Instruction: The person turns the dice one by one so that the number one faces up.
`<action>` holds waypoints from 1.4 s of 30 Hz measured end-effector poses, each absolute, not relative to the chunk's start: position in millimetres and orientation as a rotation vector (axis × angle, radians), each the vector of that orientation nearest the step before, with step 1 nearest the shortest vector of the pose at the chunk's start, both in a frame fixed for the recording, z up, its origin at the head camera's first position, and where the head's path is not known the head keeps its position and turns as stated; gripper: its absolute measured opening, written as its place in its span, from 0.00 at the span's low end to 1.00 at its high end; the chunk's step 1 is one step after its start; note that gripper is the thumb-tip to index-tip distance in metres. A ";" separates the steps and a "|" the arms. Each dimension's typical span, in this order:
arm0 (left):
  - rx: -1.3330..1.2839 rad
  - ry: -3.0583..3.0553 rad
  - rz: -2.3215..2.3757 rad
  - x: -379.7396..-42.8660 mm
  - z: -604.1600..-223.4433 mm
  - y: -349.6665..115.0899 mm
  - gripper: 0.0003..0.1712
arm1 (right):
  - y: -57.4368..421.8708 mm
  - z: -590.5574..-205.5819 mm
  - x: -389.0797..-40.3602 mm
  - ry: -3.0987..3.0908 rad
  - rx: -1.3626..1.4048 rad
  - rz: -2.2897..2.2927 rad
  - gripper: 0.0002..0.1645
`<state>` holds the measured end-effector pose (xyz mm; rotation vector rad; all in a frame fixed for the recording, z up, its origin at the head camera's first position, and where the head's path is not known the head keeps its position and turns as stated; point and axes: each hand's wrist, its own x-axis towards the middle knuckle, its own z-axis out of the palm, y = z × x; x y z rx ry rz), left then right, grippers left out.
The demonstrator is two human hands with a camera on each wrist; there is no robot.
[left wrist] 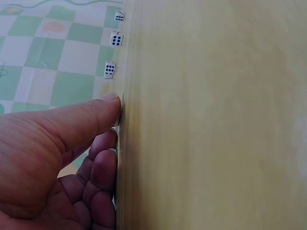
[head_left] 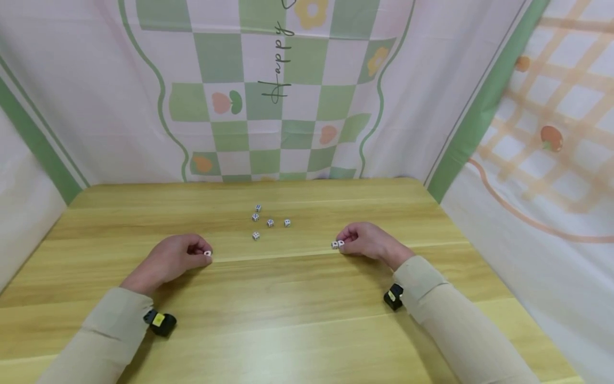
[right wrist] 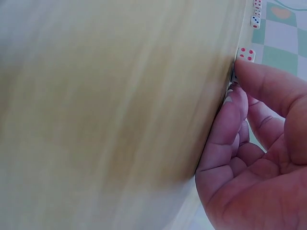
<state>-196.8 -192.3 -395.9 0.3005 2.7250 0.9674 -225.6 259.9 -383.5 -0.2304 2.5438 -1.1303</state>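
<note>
On the left of the table my left hand [head_left: 175, 257] pinches a white die [head_left: 208, 253] between thumb and fingers, down at the wood. In the left wrist view the thumb [left wrist: 91, 117] mostly hides that die. At the right my right hand [head_left: 369, 242] pinches another white die [head_left: 341, 243]. A second die [head_left: 334, 245] sits right against it on the left side; the right wrist view shows this neighbouring die [right wrist: 246, 54] with red pips. Several loose dice lie between the hands, among them one die [head_left: 256, 236] nearest to me and one die [head_left: 287, 223] farthest right.
The wooden table [head_left: 268, 314] ends at a hanging cloth [head_left: 297, 133] with green checks. Another cloth [head_left: 551, 176] hangs along the right side. A black wrist camera [head_left: 162, 323] sits on the left sleeve, and a second camera [head_left: 394, 297] on the right one.
</note>
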 end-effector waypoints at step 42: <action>0.339 2.733 1.001 -202.1 -398.1 -195.7 0.09 | 258.0 -383.9 -229.9 2.561 -0.264 -1.054 0.16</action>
